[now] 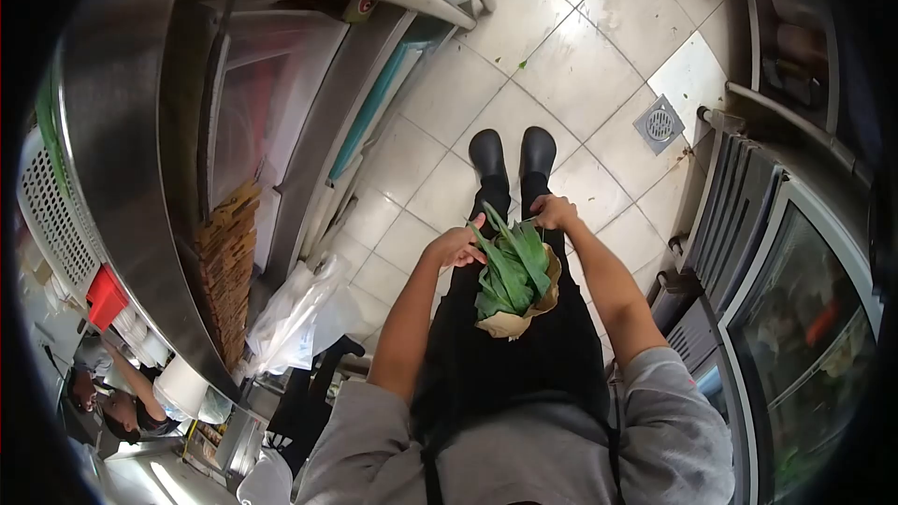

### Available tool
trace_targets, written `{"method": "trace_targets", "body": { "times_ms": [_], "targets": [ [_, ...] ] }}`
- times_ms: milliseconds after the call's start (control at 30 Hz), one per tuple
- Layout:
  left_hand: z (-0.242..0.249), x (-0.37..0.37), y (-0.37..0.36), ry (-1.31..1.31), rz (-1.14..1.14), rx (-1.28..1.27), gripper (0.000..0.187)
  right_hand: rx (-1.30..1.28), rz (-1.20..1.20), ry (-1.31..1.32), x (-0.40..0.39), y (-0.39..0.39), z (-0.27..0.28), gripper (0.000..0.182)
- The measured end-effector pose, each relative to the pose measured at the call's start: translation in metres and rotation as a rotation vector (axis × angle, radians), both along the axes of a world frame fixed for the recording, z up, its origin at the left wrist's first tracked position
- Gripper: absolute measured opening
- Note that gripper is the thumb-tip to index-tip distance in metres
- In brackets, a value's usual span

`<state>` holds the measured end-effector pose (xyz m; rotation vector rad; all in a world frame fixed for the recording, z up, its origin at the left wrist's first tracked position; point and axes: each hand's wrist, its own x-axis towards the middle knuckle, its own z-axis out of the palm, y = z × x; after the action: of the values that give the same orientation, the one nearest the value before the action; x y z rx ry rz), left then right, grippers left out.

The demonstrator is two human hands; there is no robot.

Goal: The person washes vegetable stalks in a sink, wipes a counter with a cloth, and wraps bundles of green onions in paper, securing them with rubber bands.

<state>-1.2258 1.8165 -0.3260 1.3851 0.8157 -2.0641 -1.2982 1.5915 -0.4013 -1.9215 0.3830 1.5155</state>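
A bunch of broad green leaves (510,266) is in front of my black apron, with brown paper (505,324) around its lower end and right side. At the left edge of the leaves is my left hand (453,247), its thumb and fingers apart and the fingertips right at the leaves. My right hand (556,212) is closed just above the bunch's upper right side, fingers pinched together. I cannot tell what it holds. My black shoes (513,151) stand on the tiles beyond the bunch.
A steel counter (140,131) runs along the left, with stacked brown cardboard (227,271) and white plastic bags (295,313) by it. At right is a glass-door fridge (795,337). A drain (660,123) sits in the tiled floor. Another person (131,402) is at lower left.
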Motion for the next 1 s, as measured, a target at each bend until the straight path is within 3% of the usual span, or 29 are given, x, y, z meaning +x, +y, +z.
{"method": "trace_targets", "body": {
  "times_ms": [33,67,100,167,200,233,267,300,367,400,433,500,533,567,633,733,867,933,1000],
  "targets": [
    [-0.002,0.0,0.011,-0.05,0.04,-0.019,0.065,0.108,-0.185,0.171,-0.013,-0.004,-0.017,0.048],
    [0.008,0.005,0.013,-0.154,-0.03,0.043,0.059,0.503,-0.416,0.199,-0.016,-0.011,-0.013,0.069],
    [0.016,0.0,0.019,-0.15,-0.034,0.048,0.059,0.601,-0.365,0.186,-0.024,-0.019,-0.004,0.075],
    [0.033,-0.016,0.028,-1.1,-0.262,0.003,0.055,0.623,-0.529,0.165,-0.029,-0.039,0.043,0.076],
    [0.043,-0.016,0.023,-1.025,-0.025,-0.128,0.058,0.623,-0.528,0.165,-0.032,-0.046,0.064,0.076],
    [0.045,-0.016,0.017,-1.026,-0.024,-0.127,0.058,0.519,-0.554,-0.05,-0.036,-0.05,0.083,0.076],
    [0.045,-0.021,0.008,-0.904,0.215,-0.205,0.061,0.412,-0.572,-0.262,-0.046,-0.049,0.098,0.076],
    [0.045,-0.026,-0.001,-0.772,0.451,-0.279,0.064,0.494,-0.625,-0.351,-0.058,-0.041,0.112,0.077],
    [0.02,-0.048,-0.018,-0.569,0.49,-0.376,0.071,0.565,-0.623,-0.478,-0.074,-0.018,0.152,0.079],
    [0.045,-0.036,-0.038,-0.399,0.372,-0.357,0.07,0.534,-0.566,-0.597,-0.069,-0.009,0.174,0.092],
    [0.036,-0.039,-0.042,-0.372,0.328,-0.391,0.07,0.472,-0.436,-0.55,-0.069,-0.009,0.189,0.112],
    [0.057,-0.034,-0.056,-0.464,0.256,-0.355,0.069,0.323,-0.115,-0.718,-0.072,0.002,0.199,0.123],
    [0.072,-0.034,-0.066,-0.542,0.382,-0.243,0.071,0.326,-0.108,-0.729,-0.072,0.009,0.197,0.123],
    [0.018,-0.071,-0.049,-0.74,0.412,-0.063,0.075,0.302,-0.129,-0.76,-0.066,0.018,0.183,0.124],
    [0.049,-0.03,-0.047,-0.336,0.526,-0.086,0.081,0.289,-0.125,-0.815,-0.051,0.029,0.173,0.126],
    [0.073,-0.001,-0.038,-0.421,0.636,-0.121,0.082,0.373,-0.362,-0.909,-0.019,0.046,0.179,0.127],
    [0.156,0.068,-0.035,-0.361,0.657,-0.227,0.084,0.358,-0.336,-1.075,0.046,0.044,0.241,0.121],
    [0.222,0.093,-0.043,-0.589,0.648,-0.207,0.088,0.393,-0.321,-1.134,0.081,0.032,0.305,0.12],
    [0.322,0.118,-0.05,-0.963,0.59,-0.078,0.092,0.444,-0.332,-1.16,0.113,0.021,0.396,0.117]
  ]
}}
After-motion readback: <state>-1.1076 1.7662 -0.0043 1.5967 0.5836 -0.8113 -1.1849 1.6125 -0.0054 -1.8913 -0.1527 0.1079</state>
